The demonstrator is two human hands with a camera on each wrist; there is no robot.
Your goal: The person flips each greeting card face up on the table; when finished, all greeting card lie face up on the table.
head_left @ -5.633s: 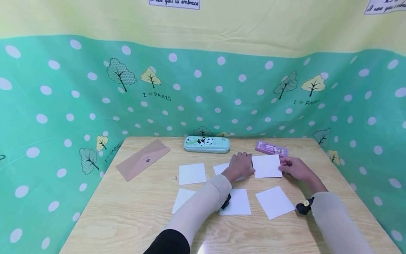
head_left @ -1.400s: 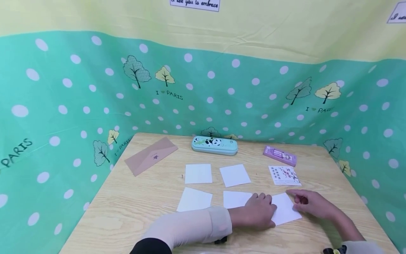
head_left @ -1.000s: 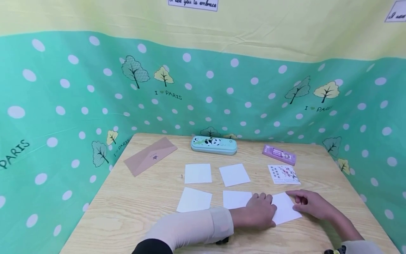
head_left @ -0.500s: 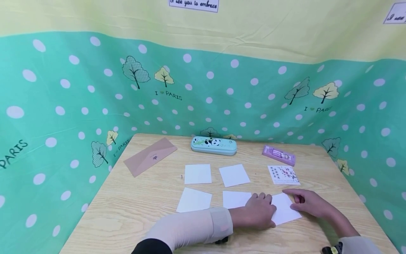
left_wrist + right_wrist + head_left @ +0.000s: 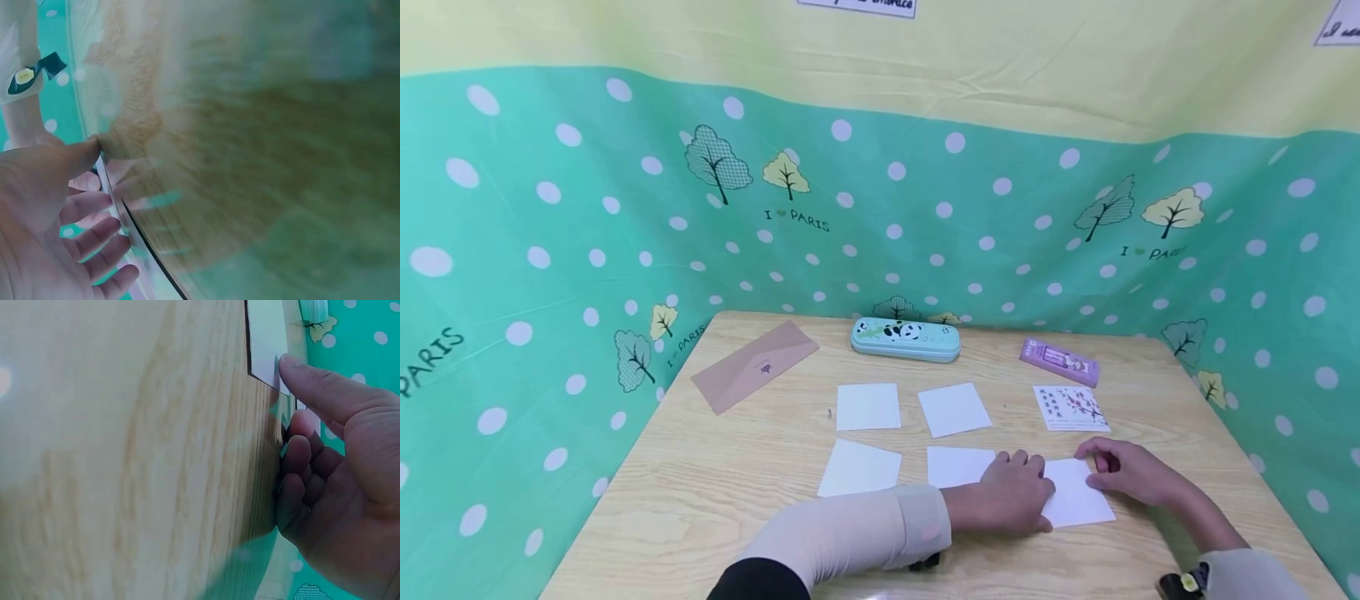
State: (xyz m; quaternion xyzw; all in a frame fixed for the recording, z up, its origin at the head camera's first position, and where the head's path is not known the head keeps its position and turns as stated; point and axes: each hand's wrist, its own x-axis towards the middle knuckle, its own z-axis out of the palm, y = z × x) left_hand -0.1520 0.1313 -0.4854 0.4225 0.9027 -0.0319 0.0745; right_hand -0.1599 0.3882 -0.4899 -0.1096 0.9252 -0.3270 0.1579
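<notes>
The white card [image 5: 1078, 496] lies on the table [image 5: 662, 533], right of the case [image 5: 906, 342] and well nearer the person. The left hand [image 5: 1017, 493] rests palm down at the card's left edge, thumb tip against the edge and fingers loosely extended, not clenched. The right hand [image 5: 1135, 473] is at the far right corner, thumb touching the right edge, forefinger by the far edge, other fingers curled in; whether it pinches the corner I cannot tell.

Just nearer than the case lie a first blank [image 5: 868, 407], below its left end, and a second blank [image 5: 955, 410], below its right end. Nearer still, a third blank [image 5: 859, 469] lies below the left end and a fourth blank [image 5: 961, 467] below the right, partly covered by the left hand. The printed card [image 5: 1071, 408] is right of the case, nearer the person; the purple box [image 5: 1060, 360] sits right of it, the envelope [image 5: 755, 367] slantwise left. A dotted cloth [image 5: 850, 167] hangs behind the case.
</notes>
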